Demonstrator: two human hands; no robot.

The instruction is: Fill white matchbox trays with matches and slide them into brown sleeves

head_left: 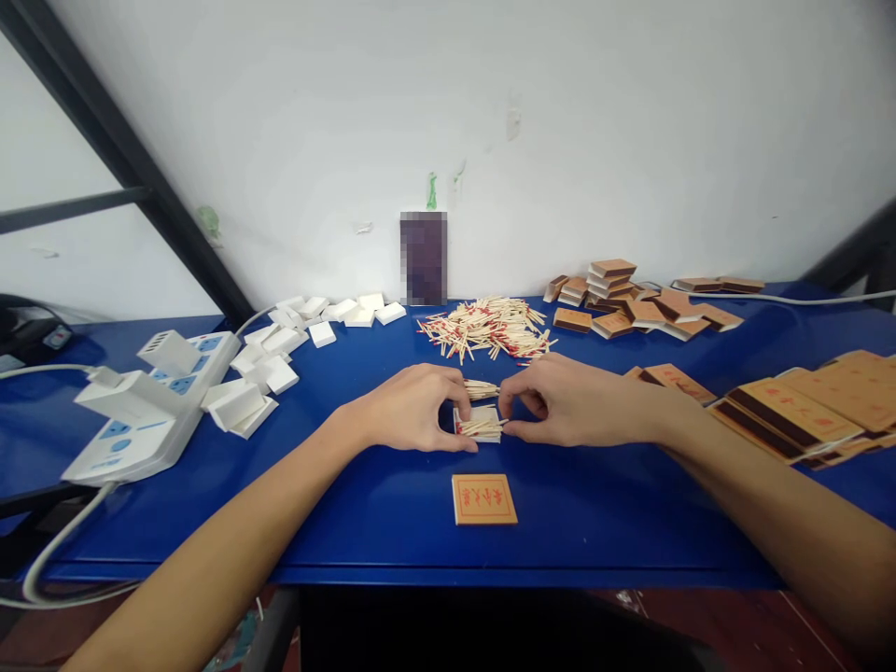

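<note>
A small white matchbox tray (pixel 488 439) lies on the blue table between my hands, with loose matches (pixel 480 427) in it, some slanting over its right end. My left hand (pixel 413 406) grips the tray's left end between thumb and fingers. At the right end, the curled thumb and index finger of my right hand (pixel 560 399) close on the match ends. Just behind the tray is a small bundle of matches (pixel 482 389), partly hidden by my fingers. Nearer the table's front edge, a flat orange matchbox sleeve (pixel 484 499) with red print lies by itself.
A heap of red-tipped matches (pixel 494 327) lies at the back. White trays (pixel 280 373) are scattered left, near a power strip (pixel 168 401) with plugs and cables. Orange matchboxes (pixel 630 303) pile up at back right, and more sleeves (pixel 791 411) lie beyond my right arm. A dark pixelated panel (pixel 424 257) stands against the wall.
</note>
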